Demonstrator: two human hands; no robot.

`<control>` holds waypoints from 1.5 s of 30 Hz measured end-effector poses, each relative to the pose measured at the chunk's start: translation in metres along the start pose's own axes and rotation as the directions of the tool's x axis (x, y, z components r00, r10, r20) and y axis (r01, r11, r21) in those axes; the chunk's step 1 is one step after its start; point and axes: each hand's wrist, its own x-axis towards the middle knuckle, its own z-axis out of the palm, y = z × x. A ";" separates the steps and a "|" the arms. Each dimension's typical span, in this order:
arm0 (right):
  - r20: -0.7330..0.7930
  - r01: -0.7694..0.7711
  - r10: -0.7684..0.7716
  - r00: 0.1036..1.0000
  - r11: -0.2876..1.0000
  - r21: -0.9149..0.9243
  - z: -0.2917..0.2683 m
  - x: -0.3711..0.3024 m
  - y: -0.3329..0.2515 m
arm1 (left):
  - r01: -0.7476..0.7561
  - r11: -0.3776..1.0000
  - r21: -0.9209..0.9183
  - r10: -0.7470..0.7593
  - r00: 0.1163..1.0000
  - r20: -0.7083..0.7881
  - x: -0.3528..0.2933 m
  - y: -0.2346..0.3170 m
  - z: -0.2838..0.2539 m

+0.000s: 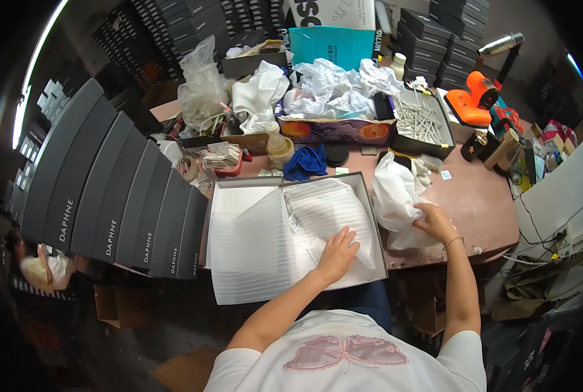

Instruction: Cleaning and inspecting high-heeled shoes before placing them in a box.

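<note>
An open shoe box (378, 228) lies in front of me, and a sheet of white ribbed foam wrap (249, 245) spreads out of it over the near edge. My left hand (339, 257) rests, fingers stretched out, on the wrapped bundle (334, 209) in the box's right part. What the wrap covers is hidden. To the right of the box, my right hand (438, 223) pinches a crumpled white dust bag (396, 196) at its side. Its lower end reaches the table's near edge.
Grey shoe boxes (125, 196) stand stacked at the left. Behind the open box are a blue cloth (306, 163), a bottle (278, 145), a carton of crumpled white paper (334, 91) and a tray of white sticks (422, 121). An orange device (471, 104) stands at the far right.
</note>
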 end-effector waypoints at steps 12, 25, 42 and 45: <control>-0.124 0.350 -0.369 0.921 0.924 -0.151 0.126 0.044 -0.133 | 0.244 0.969 0.030 -0.246 0.967 0.072 -0.066 0.010 -0.080; -0.366 0.421 0.599 0.712 0.052 0.905 0.065 -0.018 -0.033 | 0.504 0.786 -0.357 -0.561 0.825 -0.071 -0.064 -0.048 -0.078; -0.240 -0.104 0.021 0.970 0.935 -0.340 0.073 0.023 -0.159 | 0.708 0.611 -0.355 -0.743 0.668 0.053 -0.037 -0.100 -0.066; -0.073 -0.264 0.260 0.963 0.963 -0.054 0.045 0.002 -0.134 | 0.702 0.536 -0.469 -0.780 0.624 0.044 -0.047 -0.096 -0.091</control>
